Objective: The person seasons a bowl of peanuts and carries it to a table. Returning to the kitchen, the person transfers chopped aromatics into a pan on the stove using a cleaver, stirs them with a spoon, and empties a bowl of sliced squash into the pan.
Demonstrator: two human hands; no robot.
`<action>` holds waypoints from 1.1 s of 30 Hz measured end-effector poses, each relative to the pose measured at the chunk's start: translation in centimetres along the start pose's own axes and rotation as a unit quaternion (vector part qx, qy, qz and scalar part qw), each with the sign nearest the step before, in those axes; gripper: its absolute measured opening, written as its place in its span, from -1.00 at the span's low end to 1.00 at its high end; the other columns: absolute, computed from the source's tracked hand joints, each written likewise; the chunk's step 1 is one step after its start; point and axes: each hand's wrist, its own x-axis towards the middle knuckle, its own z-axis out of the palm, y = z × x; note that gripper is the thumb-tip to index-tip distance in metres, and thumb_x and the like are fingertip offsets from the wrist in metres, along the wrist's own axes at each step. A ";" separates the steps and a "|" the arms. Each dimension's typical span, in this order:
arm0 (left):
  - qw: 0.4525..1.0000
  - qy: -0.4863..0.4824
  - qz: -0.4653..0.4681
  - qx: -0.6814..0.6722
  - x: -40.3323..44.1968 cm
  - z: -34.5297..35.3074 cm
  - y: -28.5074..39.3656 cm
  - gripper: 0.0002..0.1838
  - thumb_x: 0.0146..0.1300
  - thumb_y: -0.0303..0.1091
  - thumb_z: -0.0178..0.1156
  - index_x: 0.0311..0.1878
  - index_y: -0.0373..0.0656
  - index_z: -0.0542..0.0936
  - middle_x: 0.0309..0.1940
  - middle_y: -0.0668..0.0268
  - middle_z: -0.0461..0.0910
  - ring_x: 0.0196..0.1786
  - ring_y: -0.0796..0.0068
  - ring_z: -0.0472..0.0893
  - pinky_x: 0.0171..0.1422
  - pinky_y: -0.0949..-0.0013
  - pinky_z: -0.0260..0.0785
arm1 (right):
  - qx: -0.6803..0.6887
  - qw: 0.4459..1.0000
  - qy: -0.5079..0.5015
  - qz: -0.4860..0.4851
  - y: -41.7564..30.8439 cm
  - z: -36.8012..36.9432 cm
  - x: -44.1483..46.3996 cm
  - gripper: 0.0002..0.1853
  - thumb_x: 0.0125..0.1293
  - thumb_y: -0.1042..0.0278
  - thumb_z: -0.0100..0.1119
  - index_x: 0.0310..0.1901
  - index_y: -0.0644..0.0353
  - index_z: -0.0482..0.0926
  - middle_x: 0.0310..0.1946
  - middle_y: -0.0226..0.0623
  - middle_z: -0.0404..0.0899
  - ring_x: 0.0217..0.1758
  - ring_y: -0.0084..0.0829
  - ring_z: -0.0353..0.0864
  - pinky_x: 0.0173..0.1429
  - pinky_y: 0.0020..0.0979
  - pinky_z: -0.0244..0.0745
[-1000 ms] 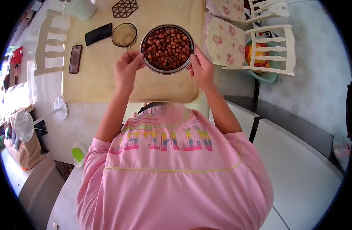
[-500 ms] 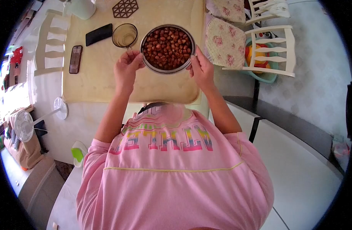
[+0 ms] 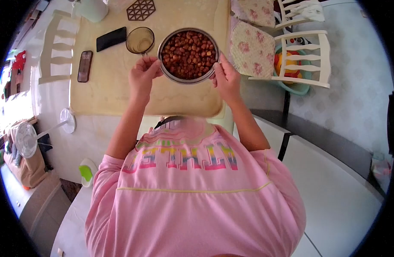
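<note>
A round metal bowl [image 3: 189, 80] full of reddish-brown nuts [image 3: 188, 55] is held over the table by its two sides. My left hand [image 3: 143, 76] pinches the bowl's left rim between thumb and fingers. On the right rim my right hand [image 3: 226, 78] has its thumb on top, with the fingers partly hidden beneath. Just beyond my left hand stands a dark-tinted glass cup [image 3: 140, 40], its handle close to my fingers. Whether the bowl's base touches the table cannot be seen.
On the cream-covered table [image 3: 111, 96] lie a phone [image 3: 84, 66], a black case [image 3: 111, 39] and a brown lattice trivet [image 3: 141, 9]; a pale jug [image 3: 92, 9] stands at the back left. White chairs [image 3: 324, 58] flank both sides. A teal basin [image 3: 300, 88] sits at the right.
The nuts in the bowl have shifted and lie in a different arrangement. Both hands keep their hold on the rim, almost in the same place.
</note>
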 end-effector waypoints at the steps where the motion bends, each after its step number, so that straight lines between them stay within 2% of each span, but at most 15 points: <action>1: 1.000 -0.001 0.014 -0.002 -0.4 0.0 0.3 -0.85 0.19 -0.43 0.17 -0.22 -0.29 0.50 -0.39 0.35 0.52 -0.39 0.62 0.51 -0.25 0.52 0.46 | -0.001 1.000 -0.004 -0.020 -0.7 -0.2 0.0 -0.57 0.34 0.41 -0.07 0.24 0.23 0.27 -0.63 -0.44 0.43 -0.68 -0.73 0.32 -0.62 -0.65 0.30; 2: 1.000 -0.006 0.001 -0.004 -0.1 -0.2 -0.4 -0.84 0.19 -0.43 0.17 -0.22 -0.29 0.50 -0.39 0.35 0.52 -0.39 0.62 0.51 -0.25 0.53 0.46 | -0.002 0.999 -0.006 -0.044 -1.1 -0.4 0.2 -0.57 0.34 0.41 -0.07 0.24 0.23 0.27 -0.63 -0.44 0.43 -0.68 -0.73 0.32 -0.62 -0.66 0.29; 5: 0.999 -0.014 -0.025 -0.014 1.8 -0.3 -2.4 -0.84 0.18 -0.42 0.18 -0.22 -0.30 0.50 -0.39 0.35 0.52 -0.39 0.62 0.51 -0.25 0.53 0.46 | 0.009 0.998 -0.032 0.056 1.7 -0.3 1.1 -0.57 0.35 0.40 -0.08 0.24 0.24 0.27 -0.61 -0.44 0.44 -0.68 -0.73 0.32 -0.62 -0.65 0.30; 8: 0.998 -0.004 -0.054 -0.021 1.3 -0.3 -3.1 -0.83 0.18 -0.42 0.18 -0.22 -0.30 0.50 -0.39 0.36 0.52 -0.39 0.62 0.51 -0.25 0.53 0.45 | 0.013 0.996 -0.039 0.081 1.3 -0.2 0.7 -0.58 0.35 0.40 -0.08 0.23 0.26 0.27 -0.60 -0.44 0.44 -0.68 -0.72 0.33 -0.62 -0.65 0.30; 14: 1.000 -0.012 -0.006 -0.002 0.4 0.0 -1.6 -0.83 0.19 -0.41 0.17 -0.22 -0.31 0.50 -0.39 0.35 0.52 -0.39 0.62 0.51 -0.26 0.54 0.44 | -0.002 0.999 -0.011 0.043 -0.1 -0.4 -0.3 -0.58 0.35 0.38 -0.09 0.23 0.25 0.28 -0.61 -0.44 0.44 -0.67 -0.72 0.34 -0.62 -0.65 0.30; 16: 1.000 -0.015 0.025 0.002 -0.4 0.1 -0.6 -0.83 0.19 -0.41 0.17 -0.22 -0.30 0.50 -0.40 0.35 0.52 -0.40 0.63 0.50 -0.26 0.54 0.44 | -0.006 1.000 -0.006 -0.007 -1.1 -0.8 -0.3 -0.58 0.35 0.38 -0.09 0.23 0.25 0.28 -0.61 -0.43 0.44 -0.67 -0.72 0.35 -0.62 -0.64 0.30; 17: 1.000 -0.014 0.009 -0.002 -0.3 0.0 -1.0 -0.83 0.19 -0.41 0.17 -0.22 -0.30 0.50 -0.41 0.36 0.52 -0.40 0.63 0.50 -0.26 0.54 0.44 | -0.008 0.999 -0.003 -0.033 -1.4 -0.9 -0.3 -0.58 0.35 0.38 -0.09 0.23 0.24 0.28 -0.61 -0.43 0.44 -0.67 -0.72 0.35 -0.62 -0.64 0.30; 20: 0.999 -0.017 -0.026 -0.012 1.4 0.3 -2.9 -0.83 0.19 -0.39 0.17 -0.22 -0.28 0.51 -0.42 0.38 0.51 -0.41 0.63 0.49 -0.24 0.52 0.44 | -0.001 0.996 -0.039 0.077 1.2 -0.9 0.7 -0.57 0.35 0.38 -0.08 0.23 0.26 0.28 -0.61 -0.43 0.44 -0.66 -0.71 0.36 -0.63 -0.64 0.30; 23: 0.998 -0.015 -0.066 0.000 0.9 0.0 -3.8 -0.82 0.20 -0.35 0.17 -0.21 -0.24 0.51 -0.42 0.40 0.50 -0.39 0.63 0.49 -0.19 0.47 0.44 | 0.018 0.994 -0.038 0.098 1.9 -0.7 0.1 -0.57 0.35 0.37 -0.07 0.22 0.29 0.28 -0.61 -0.43 0.43 -0.66 -0.71 0.36 -0.63 -0.64 0.30; 29: 0.999 -0.015 -0.038 0.000 0.5 0.1 -3.2 -0.83 0.20 -0.36 0.17 -0.20 -0.24 0.51 -0.42 0.40 0.51 -0.41 0.62 0.49 -0.19 0.47 0.45 | -0.002 0.997 -0.020 0.072 1.4 -0.6 -0.3 -0.56 0.35 0.37 -0.07 0.24 0.28 0.26 -0.61 -0.43 0.44 -0.66 -0.72 0.35 -0.63 -0.65 0.30; 32: 1.000 -0.014 -0.009 0.004 -1.0 0.3 -1.4 -0.84 0.20 -0.38 0.16 -0.20 -0.24 0.51 -0.41 0.39 0.52 -0.40 0.62 0.51 -0.18 0.47 0.45 | 0.004 1.000 -0.001 -0.007 -0.7 -1.1 -1.3 -0.56 0.35 0.37 -0.07 0.24 0.25 0.25 -0.61 -0.43 0.44 -0.66 -0.72 0.35 -0.62 -0.65 0.30; 33: 1.000 -0.021 -0.012 0.001 -0.7 0.1 -1.8 -0.84 0.21 -0.38 0.16 -0.19 -0.24 0.51 -0.41 0.39 0.52 -0.39 0.61 0.51 -0.18 0.47 0.45 | 0.003 1.000 -0.012 0.014 -0.4 -1.2 -1.3 -0.56 0.35 0.37 -0.07 0.24 0.25 0.26 -0.62 -0.43 0.44 -0.66 -0.72 0.35 -0.62 -0.65 0.30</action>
